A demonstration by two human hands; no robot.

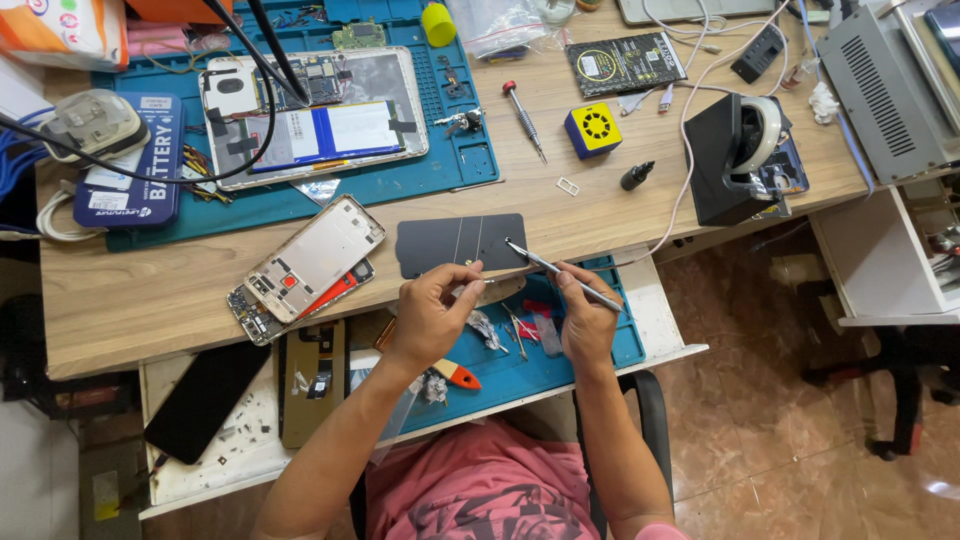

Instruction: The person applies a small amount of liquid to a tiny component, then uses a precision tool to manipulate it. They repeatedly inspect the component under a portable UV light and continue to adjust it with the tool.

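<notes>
The person sits at a wooden desk [150,300] and looks down at both hands. The left hand [432,315] is curled, with its fingertips pinched on a small thin part [497,291]; what that part is, is too small to tell. The right hand [588,322] is closed around a slim silver screwdriver [560,272], held like a pen. Its tip points up and to the left, just at the lower edge of a dark flat panel [460,243]. That panel lies on the desk right above both hands.

Under the hands is a small blue mat [610,350] on a pull-out tray. Little tools and bits lie on it between the hands. An orange-tipped pry tool [457,375] lies just below the left hand.

To the left of the hands, an opened phone [312,262] lies tilted on the desk, with its insides showing. A black phone [207,400] lies lower down on the tray.

Further up, a big blue mat [440,170] holds an opened tablet [315,115]. A second screwdriver with a red end [524,118] lies beside that mat. Near it sits a small yellow and blue box [592,130]. A black box [722,160] stands on the right, well apart from the hands.
</notes>
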